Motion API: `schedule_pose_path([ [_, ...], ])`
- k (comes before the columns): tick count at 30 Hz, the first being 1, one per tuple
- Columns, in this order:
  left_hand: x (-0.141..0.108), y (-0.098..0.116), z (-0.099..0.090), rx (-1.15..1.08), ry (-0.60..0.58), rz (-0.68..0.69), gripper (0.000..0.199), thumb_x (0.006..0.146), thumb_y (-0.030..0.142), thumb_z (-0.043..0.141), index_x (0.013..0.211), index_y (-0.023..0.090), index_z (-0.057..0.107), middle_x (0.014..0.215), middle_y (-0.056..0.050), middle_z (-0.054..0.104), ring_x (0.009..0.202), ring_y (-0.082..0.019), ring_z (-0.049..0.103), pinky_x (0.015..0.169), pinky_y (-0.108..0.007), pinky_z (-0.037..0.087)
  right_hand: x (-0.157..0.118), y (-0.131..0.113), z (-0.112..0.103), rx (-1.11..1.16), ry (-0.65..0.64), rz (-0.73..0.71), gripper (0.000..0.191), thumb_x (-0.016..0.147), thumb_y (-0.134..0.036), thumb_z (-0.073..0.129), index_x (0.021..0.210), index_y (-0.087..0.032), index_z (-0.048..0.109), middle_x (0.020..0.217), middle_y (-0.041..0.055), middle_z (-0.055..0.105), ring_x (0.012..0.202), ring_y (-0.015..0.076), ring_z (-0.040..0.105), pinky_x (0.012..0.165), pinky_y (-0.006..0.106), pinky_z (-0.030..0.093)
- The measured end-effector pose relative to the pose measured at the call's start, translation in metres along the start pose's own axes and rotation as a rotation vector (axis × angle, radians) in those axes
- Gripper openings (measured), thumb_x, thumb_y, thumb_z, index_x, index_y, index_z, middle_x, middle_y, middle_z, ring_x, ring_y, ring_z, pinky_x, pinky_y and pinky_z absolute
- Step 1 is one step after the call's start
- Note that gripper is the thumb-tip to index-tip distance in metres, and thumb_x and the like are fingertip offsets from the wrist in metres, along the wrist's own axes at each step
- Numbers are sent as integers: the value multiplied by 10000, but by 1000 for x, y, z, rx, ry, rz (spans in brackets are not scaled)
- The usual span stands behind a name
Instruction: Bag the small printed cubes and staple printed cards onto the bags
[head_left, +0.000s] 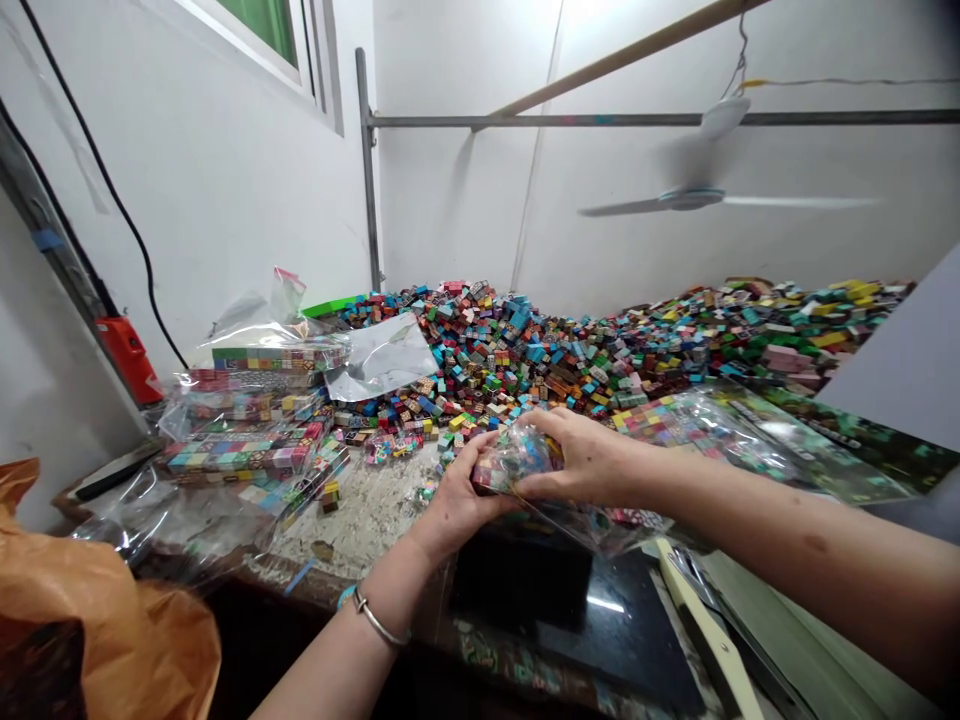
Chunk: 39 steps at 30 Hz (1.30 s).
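Between my two hands, near the middle of the worktop, is a clear plastic bag of small coloured blocks (517, 458). My left hand (461, 500) cups it from the left, thumb up along its side. From the right and above, my right hand (574, 455) grips the same bag with bent fingers. Part of the bag is hidden behind the fingers, and loose plastic trails off to the right. Beyond the hands rises a big heap of loose coloured blocks (510, 345). A black flat panel (555, 600) lies below the hands.
Filled clear bags of blocks (240, 450) are stacked at left. Another wrapped pack of blocks (675, 425) lies right of my hands. A cream-handled cutter (709, 630) lies front right. An orange sack (105, 610) stands front left; a fan (690, 200) hangs above.
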<state>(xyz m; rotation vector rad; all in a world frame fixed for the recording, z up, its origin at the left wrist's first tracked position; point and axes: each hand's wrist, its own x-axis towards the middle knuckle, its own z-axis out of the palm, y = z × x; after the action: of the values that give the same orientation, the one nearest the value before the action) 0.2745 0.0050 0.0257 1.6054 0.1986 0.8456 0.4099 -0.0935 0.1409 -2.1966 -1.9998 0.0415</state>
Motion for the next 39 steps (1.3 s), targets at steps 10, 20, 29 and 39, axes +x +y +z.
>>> schedule_pose_path([
  [10,6,1,0,-14,-8,10,813,588,269,780,1291,232,374,1221,-80,507,1046,-232,534,900,-339,426,-5,18,8,-88,58,53,883,588,-677,595,1321,-229,390,1166,160,450,1097,344,416,918,479,359],
  [20,14,3,0,-64,-39,55,820,584,243,787,1299,274,387,1314,-76,425,1187,-273,426,953,-375,398,-18,32,-3,29,-42,110,859,712,-701,427,1351,-131,352,1297,184,444,1209,321,390,988,429,338],
  [29,15,2,2,-142,-20,11,885,557,239,803,1315,280,348,1301,-82,445,1123,-263,490,908,-359,434,-10,22,7,32,157,-65,406,781,-358,534,1169,-248,580,1185,103,549,1103,261,486,945,404,389],
  [39,16,5,3,-172,-7,61,756,600,246,778,1268,247,424,1269,-76,493,1144,-239,473,958,-339,386,13,16,2,165,-35,-51,272,779,-170,480,941,-219,694,1032,26,661,941,182,587,872,266,430],
])
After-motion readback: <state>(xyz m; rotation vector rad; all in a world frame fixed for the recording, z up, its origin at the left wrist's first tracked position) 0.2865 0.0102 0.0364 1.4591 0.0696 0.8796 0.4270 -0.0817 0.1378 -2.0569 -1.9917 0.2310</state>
